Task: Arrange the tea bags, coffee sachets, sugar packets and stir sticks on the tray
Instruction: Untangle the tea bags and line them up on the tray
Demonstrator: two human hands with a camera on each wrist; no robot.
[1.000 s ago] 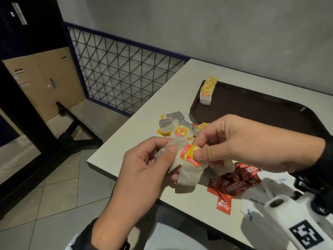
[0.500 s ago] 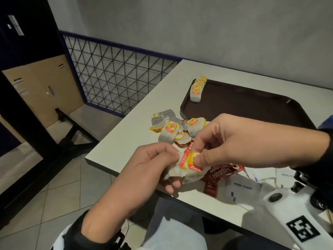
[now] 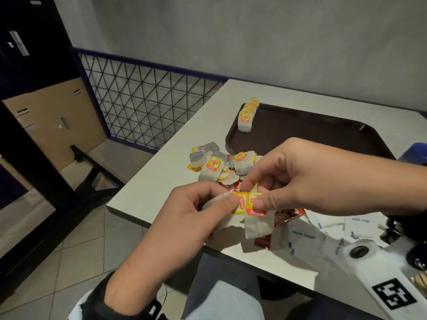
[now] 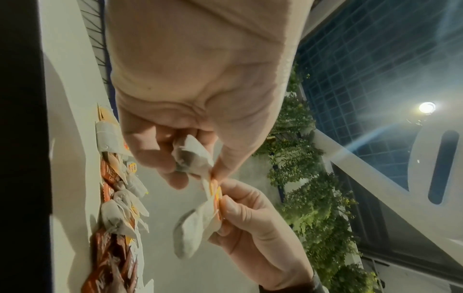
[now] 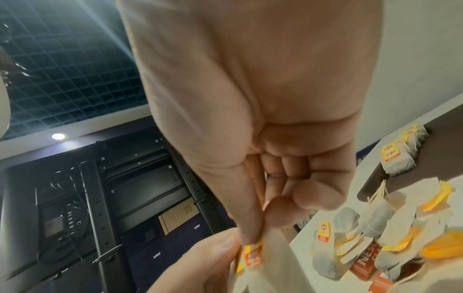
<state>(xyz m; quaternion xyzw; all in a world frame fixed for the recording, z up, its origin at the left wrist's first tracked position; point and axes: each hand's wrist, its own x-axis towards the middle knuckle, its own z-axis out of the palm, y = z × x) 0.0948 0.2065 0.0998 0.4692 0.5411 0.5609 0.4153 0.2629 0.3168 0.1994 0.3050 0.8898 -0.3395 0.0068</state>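
Note:
My left hand (image 3: 227, 199) and right hand (image 3: 254, 196) meet over the table's near edge. Each pinches the yellow-red tag (image 3: 246, 204) of a tea bag. One paper tea bag (image 3: 257, 226) hangs below the right thumb. In the left wrist view the left hand (image 4: 200, 170) holds a crumpled tea bag (image 4: 190, 156), and a second tea bag (image 4: 192, 228) dangles from the right hand (image 4: 223, 202). A neat row of tea bags (image 3: 247, 116) lies at the left end of the brown tray (image 3: 312, 135). Loose tea bags (image 3: 217, 165) are piled in front of the tray.
Red coffee sachets (image 3: 286, 215) lie under my hands and white sugar packets (image 3: 302, 234) lie to their right. The table edge (image 3: 129, 211) drops to a tiled floor on the left. A wire-mesh railing (image 3: 143, 105) stands beyond.
Both hands have kept hold of the tea bags. The left thumb has slid up onto a tag beside the right thumb, and the two tags now sit side by side.

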